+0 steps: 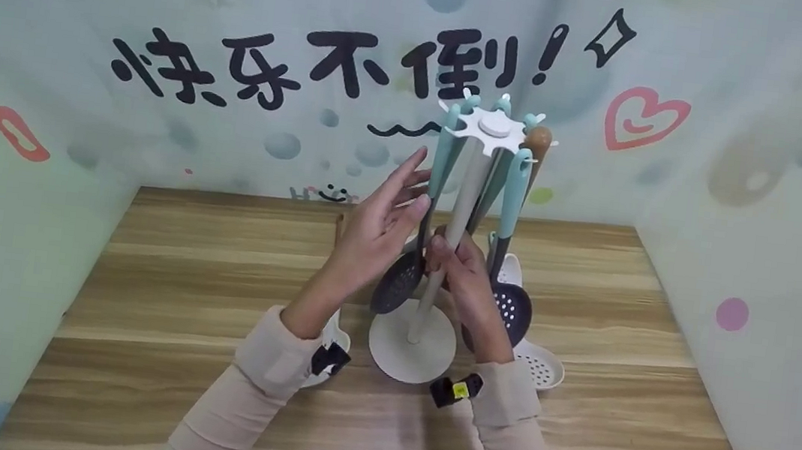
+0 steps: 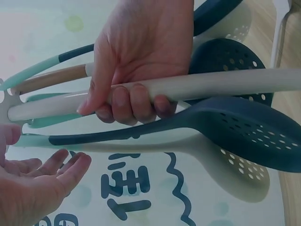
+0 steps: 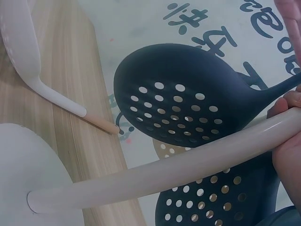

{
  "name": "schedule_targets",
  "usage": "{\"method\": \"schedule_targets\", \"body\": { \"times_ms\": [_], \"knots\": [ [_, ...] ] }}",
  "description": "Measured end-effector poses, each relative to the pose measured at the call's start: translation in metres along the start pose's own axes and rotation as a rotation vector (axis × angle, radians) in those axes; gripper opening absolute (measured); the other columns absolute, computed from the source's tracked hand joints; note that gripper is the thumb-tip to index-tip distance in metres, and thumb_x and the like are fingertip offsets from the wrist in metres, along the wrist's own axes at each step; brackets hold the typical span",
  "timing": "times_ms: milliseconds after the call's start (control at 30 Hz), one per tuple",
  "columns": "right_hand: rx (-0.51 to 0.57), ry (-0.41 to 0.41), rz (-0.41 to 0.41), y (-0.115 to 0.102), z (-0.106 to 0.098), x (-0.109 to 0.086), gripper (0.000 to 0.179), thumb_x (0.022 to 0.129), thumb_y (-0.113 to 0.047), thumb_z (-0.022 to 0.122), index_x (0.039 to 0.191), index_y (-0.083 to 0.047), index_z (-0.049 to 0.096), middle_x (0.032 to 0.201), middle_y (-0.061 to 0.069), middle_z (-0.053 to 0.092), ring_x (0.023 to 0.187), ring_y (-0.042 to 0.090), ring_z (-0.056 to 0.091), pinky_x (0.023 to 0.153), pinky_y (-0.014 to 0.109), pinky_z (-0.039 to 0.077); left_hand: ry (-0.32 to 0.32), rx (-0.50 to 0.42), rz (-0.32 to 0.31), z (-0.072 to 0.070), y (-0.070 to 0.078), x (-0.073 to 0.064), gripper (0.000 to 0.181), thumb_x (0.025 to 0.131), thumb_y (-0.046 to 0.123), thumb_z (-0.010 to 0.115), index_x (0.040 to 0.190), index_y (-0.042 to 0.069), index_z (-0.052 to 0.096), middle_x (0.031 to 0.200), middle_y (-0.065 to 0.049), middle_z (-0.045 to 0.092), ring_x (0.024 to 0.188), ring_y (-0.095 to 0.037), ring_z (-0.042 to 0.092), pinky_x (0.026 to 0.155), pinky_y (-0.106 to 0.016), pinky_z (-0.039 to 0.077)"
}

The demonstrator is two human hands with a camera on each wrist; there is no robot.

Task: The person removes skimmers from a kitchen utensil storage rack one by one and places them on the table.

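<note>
My right hand (image 1: 468, 267) grips the pale pole (image 2: 225, 84) of a utensil rack, fingers curled round it below the star-shaped white hook top (image 1: 495, 126). The round white base (image 1: 397, 360) is below; whether it touches the table I cannot tell. Beside the rack, my left hand (image 1: 374, 229) has its fingers extended, near the teal handle of a dark slotted spoon (image 3: 174, 94) hanging on the left. Another dark slotted spoon (image 1: 512, 309) hangs on the right by a teal handle (image 1: 517, 185). A wooden-handled utensil (image 1: 537, 141) hangs behind it.
A white utensil with a wooden handle (image 3: 101, 123) lies on the wood-grain table (image 1: 197, 292), left of the base. At the right is a white perforated spoon (image 1: 542, 366). A printed backdrop (image 1: 228, 152) stands behind the table and at both sides.
</note>
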State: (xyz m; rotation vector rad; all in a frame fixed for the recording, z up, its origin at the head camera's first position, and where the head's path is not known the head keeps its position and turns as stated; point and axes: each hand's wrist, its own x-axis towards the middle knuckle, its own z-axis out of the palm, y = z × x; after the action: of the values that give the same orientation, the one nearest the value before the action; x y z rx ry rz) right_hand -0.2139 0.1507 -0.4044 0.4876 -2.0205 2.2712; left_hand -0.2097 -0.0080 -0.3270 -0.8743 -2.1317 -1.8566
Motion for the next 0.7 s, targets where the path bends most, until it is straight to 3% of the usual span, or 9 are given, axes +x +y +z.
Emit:
{"method": "schedule_targets", "body": {
  "times_ms": [200,700],
  "knots": [
    [-0.003,0.004,0.017,-0.0020,-0.0005,0.0004,0.013,0.098,-0.022,0.046,0.092,-0.011,0.049,0.073,-0.002,0.048,0.071,0.016,0.047,0.067,0.031,0.039,0.051,-0.011,-0.009,0.0032,0.0033,0.0032,0.048,0.098,0.016,0.047,0.144,0.011,0.034,0.126,-0.012,0.057,0.116,-0.017,0.056,0.098,-0.027,0.044],
    [-0.022,0.013,0.021,-0.0006,-0.0002,0.0006,0.015,0.098,-0.022,0.045,0.091,-0.009,0.049,0.074,0.001,0.047,0.070,0.022,0.044,0.065,0.032,0.036,0.083,-0.016,-0.052,0.0044,0.0047,0.0029,0.038,0.093,0.014,0.056,0.128,0.002,0.050,0.115,-0.013,0.060,0.102,-0.019,0.061,0.084,-0.026,0.052]
  ]
}}
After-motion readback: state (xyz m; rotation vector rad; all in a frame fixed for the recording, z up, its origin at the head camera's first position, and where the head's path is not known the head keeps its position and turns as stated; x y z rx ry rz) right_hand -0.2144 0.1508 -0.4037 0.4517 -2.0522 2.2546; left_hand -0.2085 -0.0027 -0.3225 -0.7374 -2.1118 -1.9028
